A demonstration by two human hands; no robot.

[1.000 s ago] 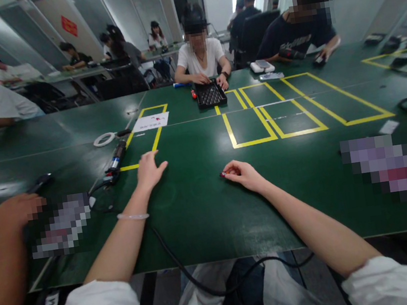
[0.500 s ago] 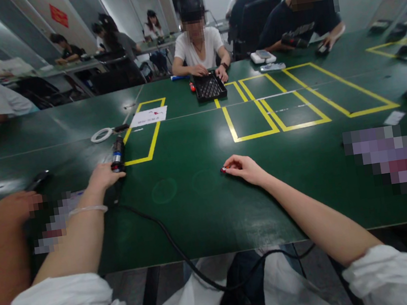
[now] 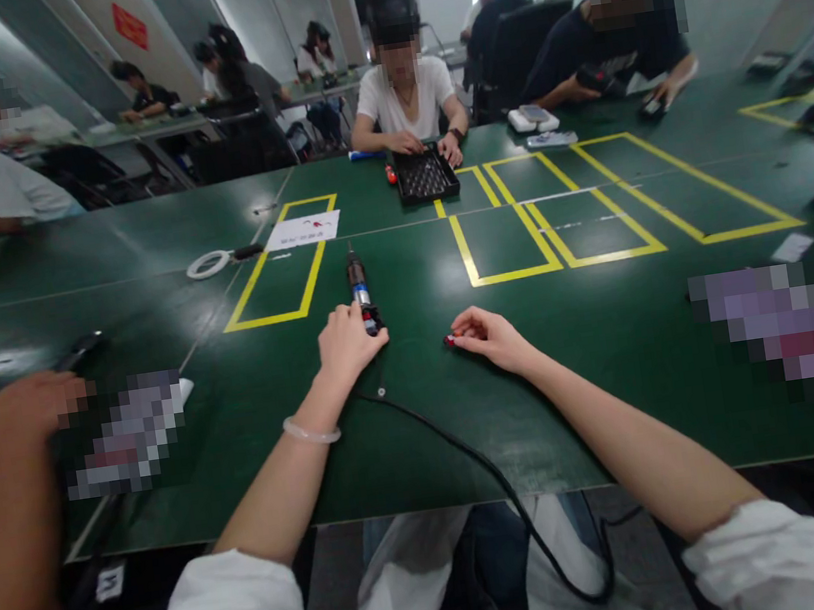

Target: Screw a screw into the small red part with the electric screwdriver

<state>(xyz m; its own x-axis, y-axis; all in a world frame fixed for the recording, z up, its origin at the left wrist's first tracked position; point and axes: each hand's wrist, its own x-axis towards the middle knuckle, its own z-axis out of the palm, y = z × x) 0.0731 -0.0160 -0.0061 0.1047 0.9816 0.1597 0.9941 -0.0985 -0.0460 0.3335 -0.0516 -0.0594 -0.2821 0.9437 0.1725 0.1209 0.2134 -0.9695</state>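
In the head view, my left hand (image 3: 349,345) is closed around a corded electric screwdriver (image 3: 358,285), whose thin tip points away from me across the table. A black cable (image 3: 465,448) trails from near that hand over the front edge. To the right, my right hand (image 3: 492,338) rests at the table surface with fingers pinched on a small red and orange piece (image 3: 450,340). My fingers hide most of this piece, so its kind does not show.
Yellow tape outlines (image 3: 516,274) mark the green table (image 3: 427,444). A printed sheet (image 3: 302,230) and a white ring (image 3: 208,264) lie beyond my left hand. Across sits a person with a black tray (image 3: 427,181). Another person's arm (image 3: 13,471) reaches in at the left.
My left hand has moved right with the electric screwdriver, from beside the left tape outline to nearer my right hand, and its cable has shifted right. My right hand has stayed in place.
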